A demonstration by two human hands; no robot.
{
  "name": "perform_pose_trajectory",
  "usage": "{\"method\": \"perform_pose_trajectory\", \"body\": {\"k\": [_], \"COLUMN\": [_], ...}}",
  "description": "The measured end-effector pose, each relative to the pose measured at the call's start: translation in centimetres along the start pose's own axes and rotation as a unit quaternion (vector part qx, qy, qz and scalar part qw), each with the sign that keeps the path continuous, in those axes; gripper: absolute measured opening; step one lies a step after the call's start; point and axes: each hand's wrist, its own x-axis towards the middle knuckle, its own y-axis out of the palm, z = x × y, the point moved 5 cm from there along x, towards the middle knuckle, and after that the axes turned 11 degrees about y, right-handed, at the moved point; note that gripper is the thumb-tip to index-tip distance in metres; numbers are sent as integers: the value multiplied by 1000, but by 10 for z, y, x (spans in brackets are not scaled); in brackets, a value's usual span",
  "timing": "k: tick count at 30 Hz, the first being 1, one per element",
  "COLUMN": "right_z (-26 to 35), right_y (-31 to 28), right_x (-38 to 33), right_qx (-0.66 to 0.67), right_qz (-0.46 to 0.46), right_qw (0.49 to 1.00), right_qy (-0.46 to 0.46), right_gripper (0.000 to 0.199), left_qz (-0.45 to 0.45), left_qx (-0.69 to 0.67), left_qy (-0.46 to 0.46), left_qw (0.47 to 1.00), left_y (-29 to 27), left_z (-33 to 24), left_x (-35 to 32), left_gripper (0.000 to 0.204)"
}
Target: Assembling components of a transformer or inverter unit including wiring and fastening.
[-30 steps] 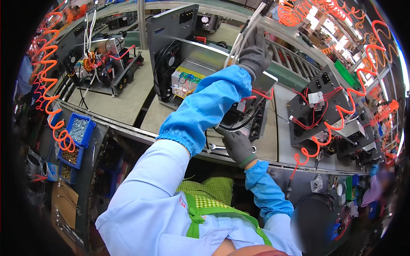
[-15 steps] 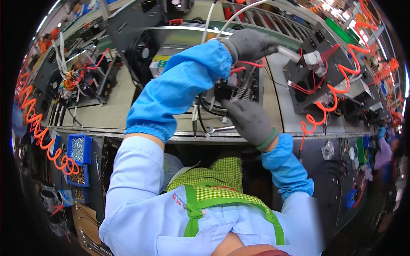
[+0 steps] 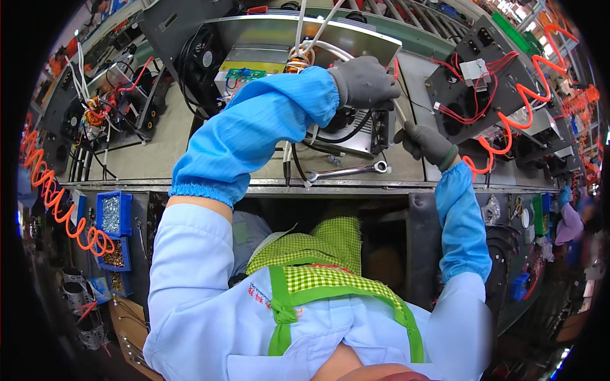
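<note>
Forearm on the left, in a blue sleeve (image 3: 254,127), slants up and across the bench (image 3: 408,166) from the lower left, and its gloved left hand (image 3: 365,82) is palm down, fingers curled closed around a white cable (image 3: 399,113). This cable stretches from the left hand down to the right, in front of the open metal machine (image 3: 372,43). The right forearm stands nearly upright, elbow low, wrist tipped inward; the gloved right hand (image 3: 429,145) points up and left, its fingers pinched on the cable's lower part. A wrench (image 3: 346,172) lies between the forearms near the bench's front edge.
</note>
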Motion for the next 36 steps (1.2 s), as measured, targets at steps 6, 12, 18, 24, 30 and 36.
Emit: {"method": "perform_pose_trajectory", "body": {"k": [6, 12, 18, 24, 30, 36], "right_z": [-1, 33, 13, -21, -24, -13], "right_y": [-33, -17, 1, -13, 2, 19], "right_x": [32, 22, 28, 30, 62, 69], "right_qx": [42, 392, 319, 38, -87, -212], "right_qz": [-156, -419, -427, -285, -272, -382], "right_qw": [984, 775, 785, 930, 936, 869], "right_qy": [-75, -266, -316, -230, -207, -232], "right_gripper": [45, 35, 38, 34, 30, 29], "left_qz": [-75, -101, -171, -405, 67, 122], "left_qx": [92, -48, -155, -170, -240, -167], "left_qy": [-124, -296, -247, -33, -139, -151], "left_qw": [985, 949, 941, 898, 958, 967], "left_y": [2, 1, -22, -33, 119, 152], "left_z": [35, 60, 57, -41, -115, -128], "left_x": [-5, -11, -14, -50, -92, -101], "left_gripper": [12, 35, 35, 16, 16, 13]}}
